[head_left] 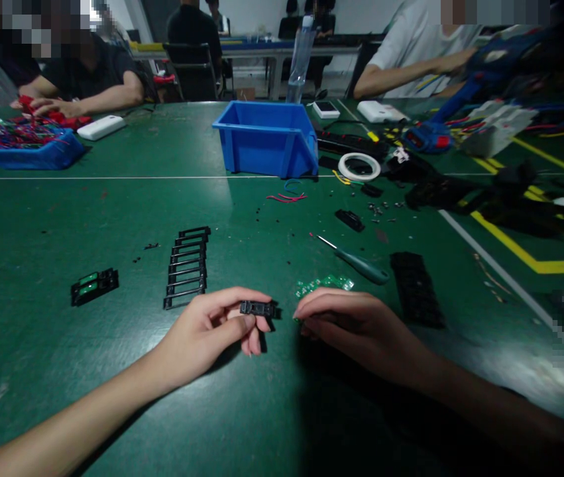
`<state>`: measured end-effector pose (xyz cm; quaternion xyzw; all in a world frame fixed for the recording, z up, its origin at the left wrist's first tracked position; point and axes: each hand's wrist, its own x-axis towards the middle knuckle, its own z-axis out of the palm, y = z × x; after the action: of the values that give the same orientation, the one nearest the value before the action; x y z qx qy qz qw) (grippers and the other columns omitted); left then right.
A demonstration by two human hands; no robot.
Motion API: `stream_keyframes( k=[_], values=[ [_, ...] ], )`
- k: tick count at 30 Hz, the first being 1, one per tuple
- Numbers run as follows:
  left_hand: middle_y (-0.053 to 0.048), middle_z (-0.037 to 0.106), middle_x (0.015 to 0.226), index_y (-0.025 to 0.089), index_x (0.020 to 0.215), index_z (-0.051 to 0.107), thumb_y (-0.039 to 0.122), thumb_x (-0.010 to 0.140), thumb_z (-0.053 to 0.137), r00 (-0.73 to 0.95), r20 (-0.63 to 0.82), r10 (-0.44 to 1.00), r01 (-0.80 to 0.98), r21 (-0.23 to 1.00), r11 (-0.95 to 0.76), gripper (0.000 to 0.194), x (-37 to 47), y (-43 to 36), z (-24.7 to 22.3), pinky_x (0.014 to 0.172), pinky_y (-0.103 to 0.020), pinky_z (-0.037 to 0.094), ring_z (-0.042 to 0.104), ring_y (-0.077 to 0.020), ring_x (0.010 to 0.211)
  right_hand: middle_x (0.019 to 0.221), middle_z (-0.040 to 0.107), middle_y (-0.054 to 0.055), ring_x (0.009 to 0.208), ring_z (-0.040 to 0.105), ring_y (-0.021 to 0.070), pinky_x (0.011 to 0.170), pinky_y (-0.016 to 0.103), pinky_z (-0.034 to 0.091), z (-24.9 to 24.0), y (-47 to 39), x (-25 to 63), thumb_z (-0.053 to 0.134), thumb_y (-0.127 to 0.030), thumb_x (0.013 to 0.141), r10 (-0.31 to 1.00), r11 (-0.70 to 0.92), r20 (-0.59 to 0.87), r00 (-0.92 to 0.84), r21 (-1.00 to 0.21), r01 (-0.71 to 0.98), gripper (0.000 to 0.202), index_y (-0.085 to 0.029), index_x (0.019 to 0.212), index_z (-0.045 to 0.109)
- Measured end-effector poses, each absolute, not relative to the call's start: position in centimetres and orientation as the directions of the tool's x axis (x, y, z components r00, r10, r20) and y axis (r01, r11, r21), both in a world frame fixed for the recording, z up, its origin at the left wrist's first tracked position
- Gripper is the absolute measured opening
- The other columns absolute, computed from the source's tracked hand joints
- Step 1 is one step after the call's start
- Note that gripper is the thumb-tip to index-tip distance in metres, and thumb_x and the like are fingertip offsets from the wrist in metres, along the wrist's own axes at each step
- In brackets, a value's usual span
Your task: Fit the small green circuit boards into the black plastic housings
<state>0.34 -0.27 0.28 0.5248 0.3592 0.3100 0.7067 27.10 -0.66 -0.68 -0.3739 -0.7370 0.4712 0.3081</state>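
Observation:
My left hand [217, 324] pinches a small black plastic housing [258, 309] between thumb and fingers, just above the table. Close by on the right, my right hand [356, 324] has its fingertips pressed together; a speck of green shows at them, but what they hold is mostly hidden. Just beyond that hand lies a cluster of small green circuit boards [325, 285]. Left of my left hand are a row of black plastic frames [187, 268] and two black housings with green boards in them [95, 286]. A screwdriver [358, 263] lies past my right hand.
A blue bin [266, 142] stands mid-table, with a roll of white tape [359, 167] beside it. Right lie black plastic parts [415, 288], loose screws [378, 211] and a blue power tool [425, 138]. Far left, a co-worker handles red items near a tray of wires [33, 156].

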Motion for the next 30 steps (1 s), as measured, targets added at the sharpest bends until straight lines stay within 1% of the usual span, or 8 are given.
stream_keyframes(
  k=[9, 16, 24, 30],
  values=[
    [-0.008, 0.070, 0.092, 0.009, 0.122, 0.066, 0.024, 0.098, 0.061, 0.552, -0.183, 0.813, -0.041, 0.968, 0.246, 0.028, 0.42, -0.22, 0.66, 0.067, -0.026, 0.056, 0.067, -0.0128, 0.070, 0.103, 0.072, 0.007, 0.089, 0.068, 0.0159, 0.077, 0.028, 0.053, -0.51, -0.52, 26.96, 0.062, -0.020, 0.098, 0.836, 0.285, 0.112, -0.537, -0.925, 0.252, 0.014, -0.019, 0.106, 0.074],
    [-0.009, 0.070, 0.093, 0.010, 0.120, 0.067, 0.031, 0.100, 0.060, 0.564, -0.177, 0.807, -0.021, 0.973, 0.228, 0.030, 0.58, -0.06, 0.52, 0.067, -0.028, 0.055, 0.066, -0.0139, 0.070, 0.103, 0.071, 0.006, 0.090, 0.068, 0.0153, 0.078, 0.027, 0.052, -0.68, -0.66, 27.19, 0.062, -0.019, 0.098, 0.831, 0.288, 0.115, -0.544, -0.926, 0.244, 0.014, -0.020, 0.106, 0.074],
    [-0.012, 0.071, 0.093, 0.007, 0.111, 0.067, 0.034, 0.102, 0.055, 0.550, -0.184, 0.815, -0.049, 0.967, 0.251, 0.031, 0.55, -0.27, 0.52, 0.066, -0.029, 0.055, 0.066, -0.0144, 0.068, 0.103, 0.071, 0.007, 0.088, 0.068, 0.0158, 0.075, 0.027, 0.052, -0.49, -0.71, 27.22, 0.062, -0.020, 0.098, 0.831, 0.285, 0.109, -0.546, -0.925, 0.250, 0.015, -0.019, 0.106, 0.074],
    [-0.012, 0.071, 0.093, 0.007, 0.114, 0.067, 0.036, 0.103, 0.053, 0.554, -0.170, 0.815, -0.090, 0.961, 0.262, 0.034, 0.47, -0.20, 0.18, 0.067, -0.030, 0.055, 0.067, -0.0152, 0.068, 0.103, 0.072, 0.007, 0.089, 0.068, 0.0167, 0.077, 0.029, 0.053, -0.43, -0.59, 27.05, 0.062, -0.021, 0.098, 0.833, 0.300, 0.122, -0.540, -0.919, 0.256, 0.015, -0.019, 0.105, 0.075]
  ],
)
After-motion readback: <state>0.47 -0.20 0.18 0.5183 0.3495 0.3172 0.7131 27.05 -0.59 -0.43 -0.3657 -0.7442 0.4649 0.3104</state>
